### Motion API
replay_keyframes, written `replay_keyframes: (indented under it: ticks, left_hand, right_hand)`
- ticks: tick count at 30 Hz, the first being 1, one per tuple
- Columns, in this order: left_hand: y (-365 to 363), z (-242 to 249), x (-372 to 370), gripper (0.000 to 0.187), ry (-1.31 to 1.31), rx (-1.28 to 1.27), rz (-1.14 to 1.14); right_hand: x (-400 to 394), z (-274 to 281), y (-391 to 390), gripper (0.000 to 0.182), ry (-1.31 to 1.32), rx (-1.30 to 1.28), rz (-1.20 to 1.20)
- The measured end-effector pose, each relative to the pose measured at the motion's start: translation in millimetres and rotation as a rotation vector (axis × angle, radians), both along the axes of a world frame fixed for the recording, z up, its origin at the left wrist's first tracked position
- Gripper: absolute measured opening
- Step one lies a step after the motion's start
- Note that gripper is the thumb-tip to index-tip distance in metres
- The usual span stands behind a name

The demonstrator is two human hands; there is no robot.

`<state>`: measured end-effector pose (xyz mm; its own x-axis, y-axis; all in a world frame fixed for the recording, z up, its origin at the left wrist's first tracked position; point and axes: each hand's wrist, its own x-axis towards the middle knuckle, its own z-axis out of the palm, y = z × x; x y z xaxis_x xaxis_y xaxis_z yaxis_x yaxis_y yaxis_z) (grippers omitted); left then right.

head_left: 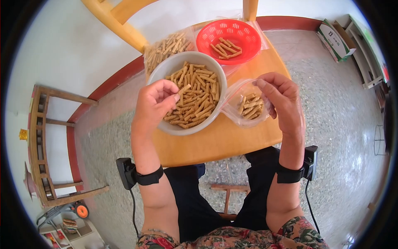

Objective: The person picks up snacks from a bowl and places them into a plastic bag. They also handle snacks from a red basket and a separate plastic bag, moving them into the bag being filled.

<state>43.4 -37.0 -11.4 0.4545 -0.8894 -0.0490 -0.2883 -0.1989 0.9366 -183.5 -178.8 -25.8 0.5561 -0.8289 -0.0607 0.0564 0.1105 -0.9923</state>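
Observation:
My left hand (155,101) is over the left side of a grey bowl (154,79), pinching one short brown snack stick (185,89) between thumb and fingertips. Many similar snack sticks (197,97) fill the bowl. On the right, my right hand (282,93) grips the upper edge of a clear plastic bag (234,110). Several sticks (251,106) lie inside this bag, which rests on the wooden chair seat against the bowl's right side. The bag's mouth appears partly spread, with my right fingers at its rim.
Behind the bowl, a red perforated basket (256,43) holds several sticks. Left of it lies a larger clear bag (168,47) full of sticks. Everything sits on a wooden chair seat (199,147). A wooden frame (41,145) stands left; a cardboard box (335,41) is far right.

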Motion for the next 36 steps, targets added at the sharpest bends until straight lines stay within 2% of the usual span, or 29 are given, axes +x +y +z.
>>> replay_keyframes:
  ticks: [1,3,4,6,9,15,22,25,27,28,31,32,35,36]
  left_hand:
    - [-2,2,-5,0.011,0.0,-0.005,-0.009]
    - [-8,5,-16,0.017,0.233,-0.204,-0.069]
    - [-10,5,-20,0.017,0.235,-0.209,-0.08]
    - [-13,4,-26,0.021,0.48,-0.268,-0.146]
    - [-16,-1,-34,0.02,0.634,-0.31,-0.211]
    - [-26,-2,-46,0.013,0.778,-0.32,-0.337]
    - [-31,2,-60,0.012,0.976,-0.256,-0.285]
    - [-32,7,-67,0.012,0.903,-0.22,-0.233]
    - [-31,11,-77,0.012,0.622,-0.214,-0.105]
    - [-31,10,-84,0.012,0.634,-0.209,-0.108]
    - [-34,8,-100,0.012,-0.03,-0.308,-0.068]
    - [-35,9,-103,0.012,-0.028,-0.307,-0.067]
    - [-40,6,-115,0.014,-0.517,-0.237,-0.084]
    - [-41,1,-115,0.014,-0.516,-0.236,-0.081]
  right_hand:
    - [1,1,1,0.014,0.01,0.009,-0.001]
    - [1,2,2,0.014,0.008,0.007,-0.01]
    - [1,2,2,0.013,0.005,0.01,-0.009]
    - [1,2,1,0.012,0.001,0.01,-0.006]
    - [1,1,1,0.012,-0.013,0.023,0.019]
    - [-1,1,0,0.013,-0.007,0.031,0.023]
    - [0,0,1,0.014,0.015,0.009,0.018]
    - [2,-1,1,0.015,0.023,-0.012,0.002]
    - [0,-1,1,0.014,0.053,-0.009,-0.004]
    - [-1,0,1,0.014,0.035,-0.005,0.015]
    - [1,-1,2,0.014,-0.001,0.001,0.03]
    - [1,-1,2,0.013,-0.021,0.001,0.028]
    - [1,-1,2,0.012,-0.039,-0.013,0.038]
    - [1,-1,3,0.012,-0.037,-0.012,0.041]
